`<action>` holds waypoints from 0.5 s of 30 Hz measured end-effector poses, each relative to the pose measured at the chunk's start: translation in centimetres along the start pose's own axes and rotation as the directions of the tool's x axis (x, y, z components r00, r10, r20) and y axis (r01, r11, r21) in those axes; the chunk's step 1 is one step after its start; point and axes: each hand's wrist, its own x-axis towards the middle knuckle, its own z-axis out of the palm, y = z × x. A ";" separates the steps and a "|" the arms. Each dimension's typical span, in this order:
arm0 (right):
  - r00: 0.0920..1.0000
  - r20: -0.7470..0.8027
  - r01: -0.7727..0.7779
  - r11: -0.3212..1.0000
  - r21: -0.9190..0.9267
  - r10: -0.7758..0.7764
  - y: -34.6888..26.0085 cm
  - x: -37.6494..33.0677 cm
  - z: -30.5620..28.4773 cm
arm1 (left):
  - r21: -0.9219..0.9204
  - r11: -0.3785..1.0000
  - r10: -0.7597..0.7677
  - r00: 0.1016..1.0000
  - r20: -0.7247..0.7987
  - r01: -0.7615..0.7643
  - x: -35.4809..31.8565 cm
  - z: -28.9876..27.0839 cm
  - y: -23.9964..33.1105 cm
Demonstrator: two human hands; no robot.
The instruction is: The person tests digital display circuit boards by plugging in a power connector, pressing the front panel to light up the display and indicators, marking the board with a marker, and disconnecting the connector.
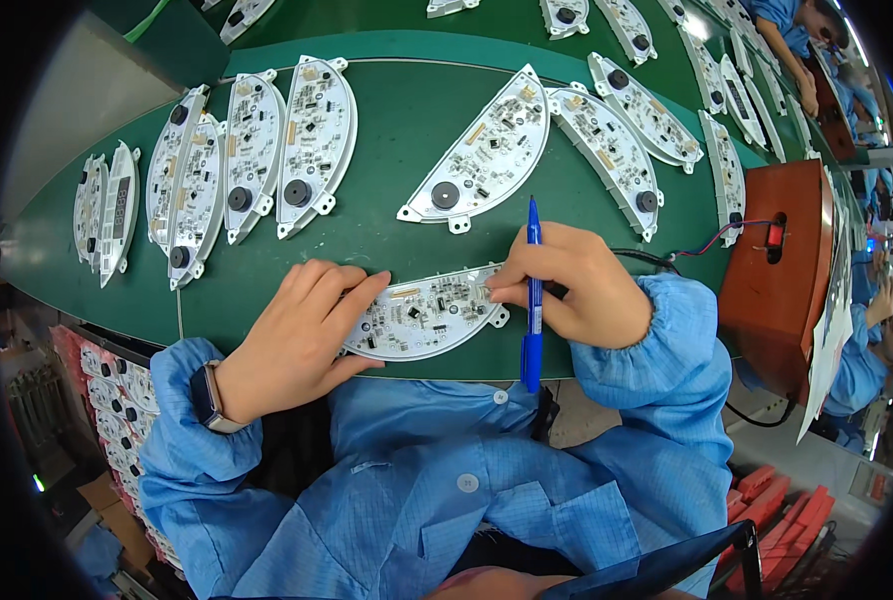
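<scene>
A white half-moon circuit board [427,312] lies at the near edge of the green conveyor belt [387,150]. My left hand [302,330] rests flat on the board's left end, fingers spread over it. My right hand [572,285] touches the board's right end with its fingertips and grips a blue pen [534,300] that stands upright between its fingers. Both forearms are in blue sleeves, and a watch [210,397] sits on my left wrist.
Several more white boards lie on the belt: a row at the left [252,150], one in the middle [487,155], others at the right [627,130]. A brown box with wires [777,260] stands at the right. Stacked boards [117,400] sit below left; other workers' blue sleeves show far right.
</scene>
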 end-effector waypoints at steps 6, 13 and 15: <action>1.000 -0.013 -0.008 0.969 -0.248 0.005 -1.4 0.3 0.7 | -0.014 1.000 0.028 1.000 0.000 -0.028 0.2 -0.2 -0.2; 0.998 -0.003 0.066 0.956 -0.285 -0.070 -0.7 0.1 0.7 | 0.020 0.996 0.088 0.996 -0.026 -0.088 -0.2 0.0 -0.6; 0.994 -0.028 0.093 0.953 -0.290 -0.105 -0.5 0.0 0.8 | -0.035 0.991 0.125 0.989 -0.085 -0.128 -0.2 -0.1 -0.8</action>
